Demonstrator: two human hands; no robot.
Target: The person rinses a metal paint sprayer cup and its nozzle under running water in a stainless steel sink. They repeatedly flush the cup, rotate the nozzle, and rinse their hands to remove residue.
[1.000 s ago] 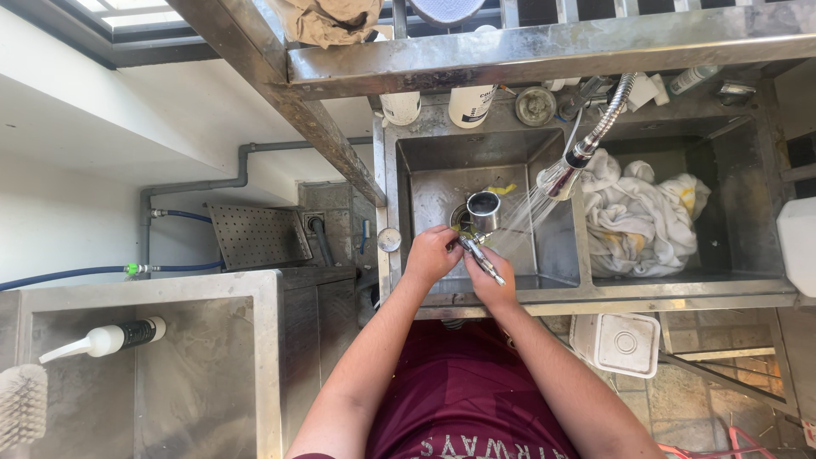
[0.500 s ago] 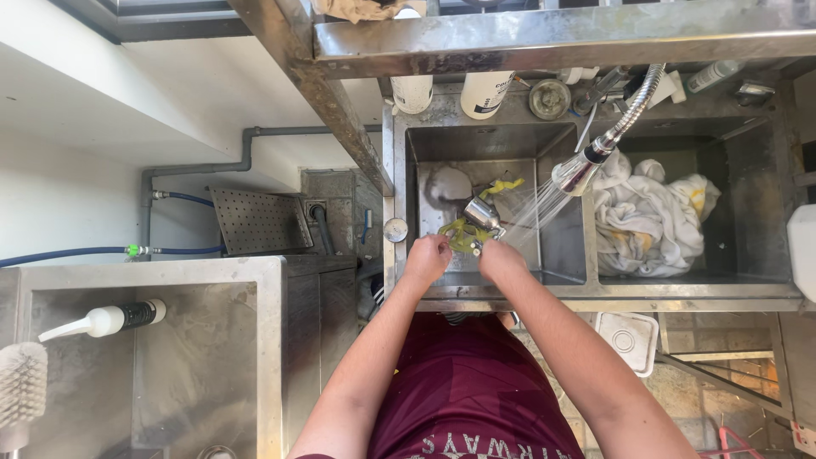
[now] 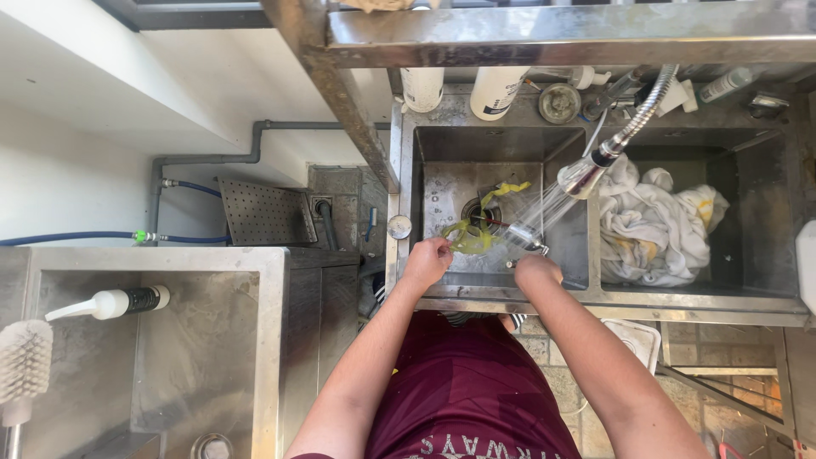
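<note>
Rinsing looks to be the step in hand: a limp yellow-green scrap [image 3: 469,240], perhaps a peel or leaf, hangs over the left sink basin [image 3: 442,191] just beside the drain [image 3: 481,212], and water from the spray head [image 3: 583,177] falls across the basin toward it. The left hand [image 3: 427,259] pinches the near end of the scrap between fingertips, a narrow grip. The right hand [image 3: 537,269] is closed around a small metal item [image 3: 535,247] at the basin's front edge; what it is I cannot tell, since water and glare blur it. A second yellow strip [image 3: 507,190] lies past the drain.

As a judgement, the next move calls for keeping the scrap clear of the drain while the spray runs, and a firm pinch, as the wet piece will be slippery.

Outward, the right basin holds a heap of white cloths [image 3: 659,223]. Two white bottles [image 3: 495,90] stand behind the sink, and a brush [image 3: 22,361] rests at the far left.
</note>
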